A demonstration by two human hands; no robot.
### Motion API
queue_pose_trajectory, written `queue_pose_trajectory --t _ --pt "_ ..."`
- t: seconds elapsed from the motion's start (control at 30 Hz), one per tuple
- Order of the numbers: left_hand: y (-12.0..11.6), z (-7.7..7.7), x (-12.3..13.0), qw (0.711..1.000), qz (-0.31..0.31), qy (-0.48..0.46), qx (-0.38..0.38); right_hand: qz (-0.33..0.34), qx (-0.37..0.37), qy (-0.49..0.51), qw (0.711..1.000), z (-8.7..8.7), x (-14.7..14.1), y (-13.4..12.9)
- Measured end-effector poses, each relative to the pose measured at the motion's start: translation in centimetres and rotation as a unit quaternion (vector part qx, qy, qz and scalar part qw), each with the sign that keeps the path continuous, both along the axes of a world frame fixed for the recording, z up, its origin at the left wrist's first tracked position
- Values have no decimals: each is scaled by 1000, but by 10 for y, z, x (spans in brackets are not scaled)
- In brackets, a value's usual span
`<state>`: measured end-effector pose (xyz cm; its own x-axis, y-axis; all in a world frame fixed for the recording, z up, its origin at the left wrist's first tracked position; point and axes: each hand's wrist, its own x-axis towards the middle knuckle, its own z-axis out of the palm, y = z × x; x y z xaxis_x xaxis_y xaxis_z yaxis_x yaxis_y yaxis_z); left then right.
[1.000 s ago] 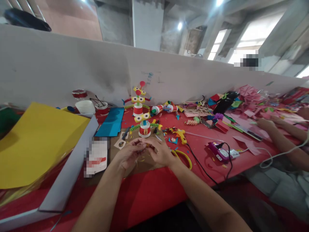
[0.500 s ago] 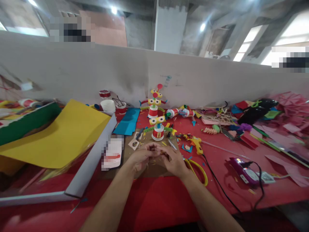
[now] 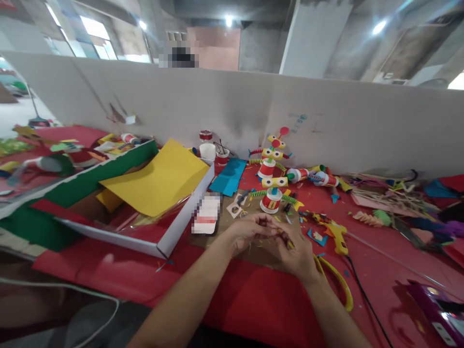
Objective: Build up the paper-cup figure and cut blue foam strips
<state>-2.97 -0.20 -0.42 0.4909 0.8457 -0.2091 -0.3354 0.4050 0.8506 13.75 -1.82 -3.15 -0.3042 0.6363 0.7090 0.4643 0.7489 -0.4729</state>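
My left hand (image 3: 252, 231) and my right hand (image 3: 296, 251) meet over the brown cutting board (image 3: 217, 241), their fingers closed and fingertips together. A sliver of yellow shows at the fingers; what they pinch is too small to name. Just beyond them stands a paper-cup figure (image 3: 271, 202) with a yellow eye tube and green pleated arms. Behind it is a taller figure (image 3: 267, 168) with a red disc on top. Scissors with yellow handles (image 3: 342, 285) lie by my right wrist, partly hidden by it.
A yellow glue gun (image 3: 339, 237) with a black cord lies to the right. On the left a white-edged box (image 3: 184, 208) holds yellow sheets (image 3: 163, 179). Blue paper (image 3: 228, 178), a phone-like object (image 3: 207, 215) and a purple device (image 3: 431, 309) rest on the red table.
The camera view has swung left, so everything sits further right in the picture and more of the left side shows. My hands stay together above the board.
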Motion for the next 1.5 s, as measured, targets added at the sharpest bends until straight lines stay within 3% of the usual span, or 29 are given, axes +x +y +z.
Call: queue_pose_trajectory --t 0.37,0.63,1.5 --pt "-3 6 2 1000 5 -23 0 -9 -18 17 1000 2 1 -2" --pt "-2 0 0 999 -5 -23 24 -2 -23 31 999 2 1 -2" --pt "4 4 -2 999 -22 -10 32 36 -29 41 998 9 -1 0"
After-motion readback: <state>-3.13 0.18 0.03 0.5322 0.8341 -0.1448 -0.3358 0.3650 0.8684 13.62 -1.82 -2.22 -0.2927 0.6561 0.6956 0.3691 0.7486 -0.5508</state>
